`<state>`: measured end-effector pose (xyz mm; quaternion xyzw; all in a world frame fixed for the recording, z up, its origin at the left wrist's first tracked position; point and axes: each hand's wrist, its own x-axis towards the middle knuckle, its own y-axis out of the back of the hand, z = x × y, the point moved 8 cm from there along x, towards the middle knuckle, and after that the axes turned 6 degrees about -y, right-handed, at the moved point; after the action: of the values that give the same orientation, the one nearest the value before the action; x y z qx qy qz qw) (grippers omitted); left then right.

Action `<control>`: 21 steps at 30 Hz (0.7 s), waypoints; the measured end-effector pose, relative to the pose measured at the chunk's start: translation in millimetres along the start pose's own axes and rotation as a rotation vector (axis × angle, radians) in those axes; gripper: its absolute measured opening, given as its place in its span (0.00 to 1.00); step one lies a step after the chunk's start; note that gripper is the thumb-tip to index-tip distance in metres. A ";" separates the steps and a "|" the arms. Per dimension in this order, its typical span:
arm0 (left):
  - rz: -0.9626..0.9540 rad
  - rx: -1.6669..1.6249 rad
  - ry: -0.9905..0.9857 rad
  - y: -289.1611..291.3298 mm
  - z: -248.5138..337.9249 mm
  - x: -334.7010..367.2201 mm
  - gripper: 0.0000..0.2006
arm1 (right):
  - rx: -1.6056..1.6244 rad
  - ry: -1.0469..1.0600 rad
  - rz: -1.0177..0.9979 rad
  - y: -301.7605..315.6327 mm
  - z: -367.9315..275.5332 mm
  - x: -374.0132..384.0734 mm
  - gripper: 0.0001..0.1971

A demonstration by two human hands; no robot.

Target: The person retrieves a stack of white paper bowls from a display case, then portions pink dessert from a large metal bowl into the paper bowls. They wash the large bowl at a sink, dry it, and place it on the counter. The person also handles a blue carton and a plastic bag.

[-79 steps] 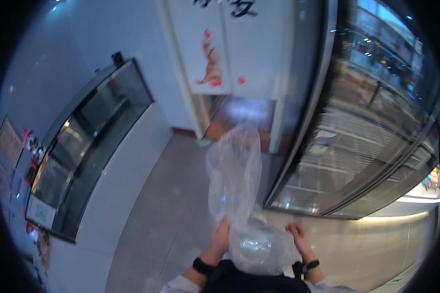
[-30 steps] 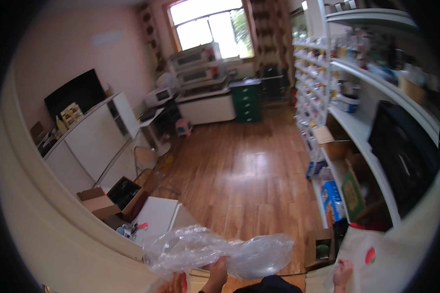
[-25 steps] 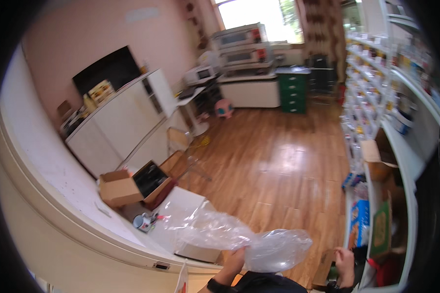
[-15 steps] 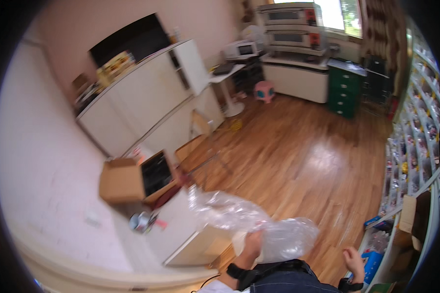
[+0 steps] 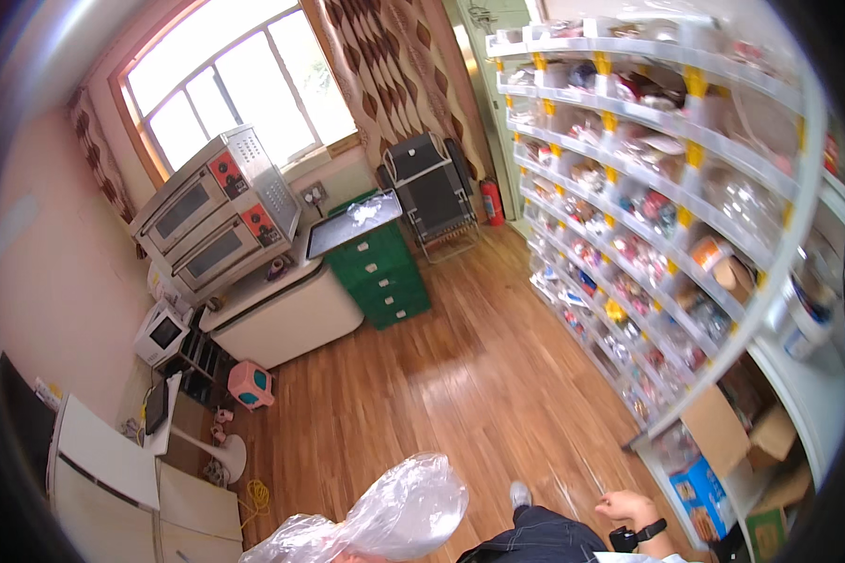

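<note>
Low over the wooden floor (image 5: pixel 488 403), a clear plastic bag (image 5: pixel 413 502) narrows where the mostly hidden left hand (image 5: pixel 350 557) seems clamped on it — one grip probably suffices for something so light. The right hand (image 5: pixel 629 508), well apart, hangs empty, fingers loosely curled.

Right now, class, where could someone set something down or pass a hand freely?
The widest bare patch is the wood floor between the pink stool, green drawers and bin rack. A narrower strip lies between the clear plastic bag and the grey shoe, likely enough for a hand. Crowded: the rack's bins, and the cardboard boxes beyond the right hand.
</note>
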<state>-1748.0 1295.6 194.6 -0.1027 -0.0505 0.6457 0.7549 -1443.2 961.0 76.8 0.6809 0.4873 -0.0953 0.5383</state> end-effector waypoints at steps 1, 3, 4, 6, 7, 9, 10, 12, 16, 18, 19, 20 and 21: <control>-0.013 0.014 0.002 -23.5 2.1 30.0 0.14 | -0.098 -0.026 -0.148 8.2 -19.2 31.4 0.22; -0.041 0.037 -0.019 -68.2 10.3 91.2 0.14 | -0.145 0.048 -0.061 74.6 -87.2 102.7 0.23; -0.041 0.038 -0.022 -83.4 12.7 118.1 0.14 | -0.172 0.136 0.042 112.8 -130.2 130.0 0.22; -0.024 0.030 -0.016 -111.8 11.7 172.7 0.14 | -0.172 0.423 0.288 194.6 -223.1 170.8 0.20; -0.016 0.020 -0.007 -125.1 7.3 200.6 0.14 | -0.101 0.527 0.302 224.6 -266.4 190.9 0.19; -0.008 0.011 0.005 -154.0 -5.3 261.4 0.14 | 0.070 0.727 0.221 274.2 -341.3 235.5 0.17; -0.012 0.011 0.012 -170.3 -13.5 294.2 0.14 | 0.159 0.786 0.104 290.4 -369.8 261.4 0.16; -0.038 0.013 0.022 -206.9 -28.4 367.0 0.14 | 0.205 0.846 -0.064 315.0 -408.4 312.8 0.16; -0.158 0.019 0.053 -318.9 -49.3 519.9 0.14 | 0.007 0.576 -0.041 365.8 -416.4 425.9 0.18; -0.241 0.022 0.065 -390.7 -55.5 587.6 0.14 | -0.135 0.369 0.016 403.8 -393.9 474.3 0.22; -0.283 0.030 0.071 -427.7 -58.2 617.6 0.14 | -0.015 0.369 0.014 424.2 -387.3 490.8 0.22; -0.325 0.037 0.073 -464.3 -61.0 645.5 0.14 | 0.106 0.366 0.010 443.4 -379.4 507.2 0.23; -0.370 0.040 0.069 -503.7 -64.3 672.1 0.14 | 0.220 0.338 -0.004 460.4 -371.3 527.8 0.23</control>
<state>-1140.5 1879.0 205.0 -0.0989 -0.0299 0.4928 0.8640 -969.5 1588.9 175.6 0.7410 0.5588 -0.0333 0.3709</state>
